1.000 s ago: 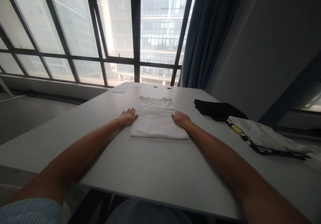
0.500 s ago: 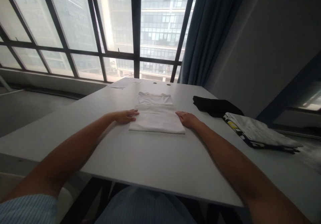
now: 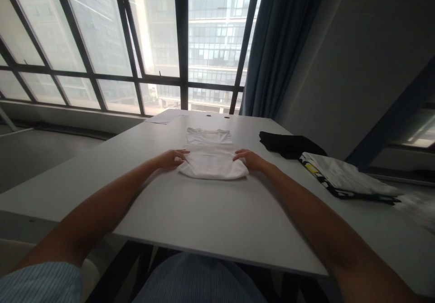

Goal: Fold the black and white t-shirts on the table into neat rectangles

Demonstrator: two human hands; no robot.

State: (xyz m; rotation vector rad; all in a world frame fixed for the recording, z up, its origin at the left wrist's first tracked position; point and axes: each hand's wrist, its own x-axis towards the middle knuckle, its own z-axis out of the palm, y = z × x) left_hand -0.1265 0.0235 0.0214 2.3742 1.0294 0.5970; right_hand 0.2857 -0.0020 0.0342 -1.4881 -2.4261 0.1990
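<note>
A white T-shirt (image 3: 212,160), partly folded, lies in the middle of the white table (image 3: 204,212), its neckline end toward the window. My left hand (image 3: 171,158) pinches its left side between thumb and fingers. At the opposite side my right hand (image 3: 249,159) pinches the right edge in the same way. The near part of the cloth bulges a little, and its front corners are lifted and rounded.
To the right lie a folded black garment (image 3: 290,144) and a stack of folded white and patterned clothes (image 3: 350,176). Papers (image 3: 166,116) rest at the far left corner. Behind the table are windows and a blue curtain (image 3: 275,58).
Both hands have gone from lying flat along the shirt's sides to gripping them. The shirt's flat near edge has curved and its front corners have drawn inward.
</note>
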